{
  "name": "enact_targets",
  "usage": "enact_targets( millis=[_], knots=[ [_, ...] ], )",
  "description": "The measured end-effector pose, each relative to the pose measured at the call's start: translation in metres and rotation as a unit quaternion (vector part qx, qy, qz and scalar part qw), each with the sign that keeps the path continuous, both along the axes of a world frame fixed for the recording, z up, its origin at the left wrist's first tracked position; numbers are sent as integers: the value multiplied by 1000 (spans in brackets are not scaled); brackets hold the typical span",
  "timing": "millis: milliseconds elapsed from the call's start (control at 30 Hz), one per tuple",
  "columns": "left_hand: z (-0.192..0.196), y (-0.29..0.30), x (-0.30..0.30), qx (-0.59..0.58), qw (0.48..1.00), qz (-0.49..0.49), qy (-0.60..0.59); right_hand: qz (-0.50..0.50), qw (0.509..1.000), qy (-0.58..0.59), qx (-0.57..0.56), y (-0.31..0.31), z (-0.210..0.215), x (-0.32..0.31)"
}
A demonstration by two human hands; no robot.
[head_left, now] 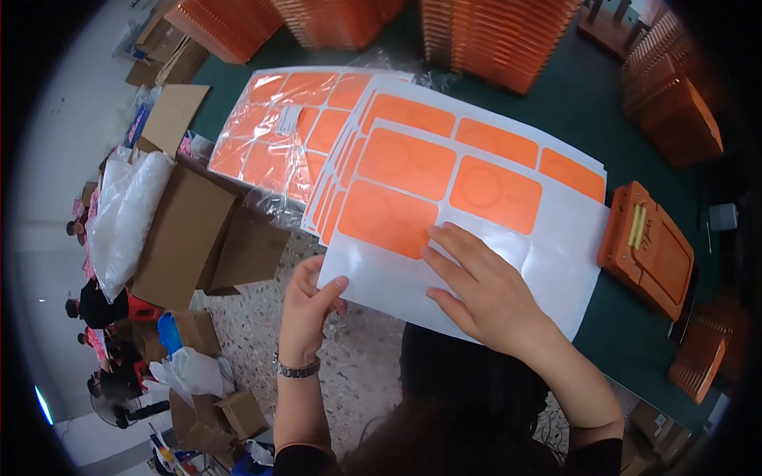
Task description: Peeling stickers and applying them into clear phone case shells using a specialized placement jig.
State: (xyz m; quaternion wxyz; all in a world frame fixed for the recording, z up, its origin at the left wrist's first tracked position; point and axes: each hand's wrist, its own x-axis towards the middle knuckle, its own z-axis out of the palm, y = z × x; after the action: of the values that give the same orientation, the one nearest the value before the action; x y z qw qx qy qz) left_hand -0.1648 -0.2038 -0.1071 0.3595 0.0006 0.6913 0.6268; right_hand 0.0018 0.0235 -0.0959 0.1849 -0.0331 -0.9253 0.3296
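A white backing sheet with orange rounded-rectangle stickers lies on top of a stack at the table's near edge. Three stickers are on its left and upper part; the rest of its surface is bare white. My left hand pinches the sheet's near left corner, thumb on top and fingers partly hidden beneath. My right hand rests over the sheet with fingers stretched out, fingertips at the lower right corner of the nearest sticker. Beneath lie more sticker sheets, fanned out to the left.
Plastic-wrapped sticker sheets lie farther left. An orange plastic lid-like case with a yellow label sits right of the sheet. Stacks of orange plastic parts line the green table's back. Cardboard boxes stand left; several people are beyond.
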Motion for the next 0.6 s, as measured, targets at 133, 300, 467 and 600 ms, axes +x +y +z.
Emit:
enact_targets(
  millis=[133,300,467,600],
  knots=[
    [3,-6,1,19,988,-141,-55,18,999,-36,12,-8,-4,-4],
    [19,6,1,-37,982,-175,-54,38,999,-9,-15,-7,-7,-8],
    [29,18,18,-41,988,-146,-10,51,998,28,-21,-20,-1,-33],
    [37,19,23,-55,981,-176,65,43,998,45,-24,-25,2,-34]
  ],
)
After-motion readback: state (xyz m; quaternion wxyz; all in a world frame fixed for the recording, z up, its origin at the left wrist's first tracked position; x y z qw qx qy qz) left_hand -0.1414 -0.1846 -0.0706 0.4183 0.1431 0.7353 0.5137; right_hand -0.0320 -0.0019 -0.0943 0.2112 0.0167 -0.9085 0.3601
